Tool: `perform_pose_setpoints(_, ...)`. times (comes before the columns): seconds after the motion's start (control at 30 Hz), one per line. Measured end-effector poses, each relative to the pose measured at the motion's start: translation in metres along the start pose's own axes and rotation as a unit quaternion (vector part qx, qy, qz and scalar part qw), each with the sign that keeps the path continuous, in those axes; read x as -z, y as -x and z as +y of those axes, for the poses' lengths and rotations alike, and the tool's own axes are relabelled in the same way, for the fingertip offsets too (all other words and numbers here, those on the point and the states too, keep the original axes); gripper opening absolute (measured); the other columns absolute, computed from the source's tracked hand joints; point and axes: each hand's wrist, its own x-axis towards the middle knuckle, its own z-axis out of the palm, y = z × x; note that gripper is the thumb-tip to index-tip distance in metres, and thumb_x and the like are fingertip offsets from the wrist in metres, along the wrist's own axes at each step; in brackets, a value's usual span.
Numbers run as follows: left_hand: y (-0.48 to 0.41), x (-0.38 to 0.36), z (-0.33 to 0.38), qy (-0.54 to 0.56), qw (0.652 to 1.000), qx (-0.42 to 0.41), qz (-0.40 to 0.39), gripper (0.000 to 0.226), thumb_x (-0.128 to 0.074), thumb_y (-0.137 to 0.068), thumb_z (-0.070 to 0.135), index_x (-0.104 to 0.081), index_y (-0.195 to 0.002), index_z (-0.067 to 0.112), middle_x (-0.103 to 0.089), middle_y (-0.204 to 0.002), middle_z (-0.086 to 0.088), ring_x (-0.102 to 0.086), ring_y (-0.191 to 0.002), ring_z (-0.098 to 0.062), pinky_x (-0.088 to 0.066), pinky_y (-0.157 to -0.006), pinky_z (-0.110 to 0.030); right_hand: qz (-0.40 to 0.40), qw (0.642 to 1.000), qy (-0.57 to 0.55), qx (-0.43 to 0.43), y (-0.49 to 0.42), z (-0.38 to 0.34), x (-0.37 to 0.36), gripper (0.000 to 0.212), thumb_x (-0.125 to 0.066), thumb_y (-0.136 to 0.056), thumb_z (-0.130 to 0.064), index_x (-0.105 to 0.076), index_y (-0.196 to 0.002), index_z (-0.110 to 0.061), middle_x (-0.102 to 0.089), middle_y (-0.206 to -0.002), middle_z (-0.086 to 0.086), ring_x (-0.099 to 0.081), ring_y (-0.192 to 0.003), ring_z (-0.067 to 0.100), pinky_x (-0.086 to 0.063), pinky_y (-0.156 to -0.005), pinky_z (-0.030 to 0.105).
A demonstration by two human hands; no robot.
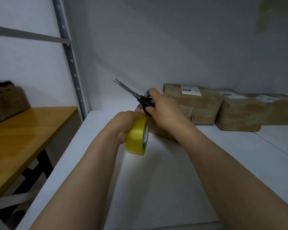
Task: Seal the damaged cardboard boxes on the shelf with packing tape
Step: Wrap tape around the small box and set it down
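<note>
My left hand point(123, 123) grips a yellow roll of packing tape point(137, 137) held on edge above the white shelf point(156, 171). Just above it, my right hand point(163, 107) holds black-handled scissors point(140, 98), blades pointing up and to the left, slightly parted. A small brown cardboard box point(161, 131) lies right behind both hands, mostly hidden by them. Three more crumpled brown boxes stand in a row at the back right: one point(194, 103), a second point(239, 113) and a third point(283, 112), each with a white label on top.
A grey perforated shelf upright point(71, 63) rises at the shelf's left edge. Left of it is a wooden table point(23, 138) with a dark cardboard box point(5, 100) on it. White wall stands behind the shelf. A seam crosses the shelf at the right.
</note>
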Motion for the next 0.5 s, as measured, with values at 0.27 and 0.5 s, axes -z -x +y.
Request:
perform_pose_setpoints(0.27, -0.004, 0.002, 0.028, -0.169, 0.980, 0.057, -0.082, 0.030, -0.067, -0.094, 0.027, -0.064, -0.117, 0.008, -0.072, -0.105, -0.017, -0.069, -0.090, -0.031, -0.058, -0.076, -0.039, -0.018, 0.998, 0.017, -0.051, -0.032, 0.024, 0.001, 0.030, -0.060, -0.095, -0.013, -0.052, -0.122, -0.022, -0.067, -0.115, 0.005, -0.062, -0.103, 0.027, -0.050, -0.095, 0.045)
perform_pose_setpoints(0.5, -0.013, -0.013, 0.034, -0.190, 0.976, 0.084, -0.064, 0.043, -0.072, -0.092, 0.035, -0.060, -0.124, 0.008, -0.070, -0.103, -0.017, -0.068, -0.086, -0.032, -0.055, -0.068, -0.042, -0.007, 0.992, -0.093, -0.085, -0.047, 0.041, 0.007, 0.027, -0.061, -0.097, -0.008, -0.058, -0.124, -0.014, -0.070, -0.105, 0.004, -0.068, -0.101, 0.023, -0.055, -0.094, 0.042)
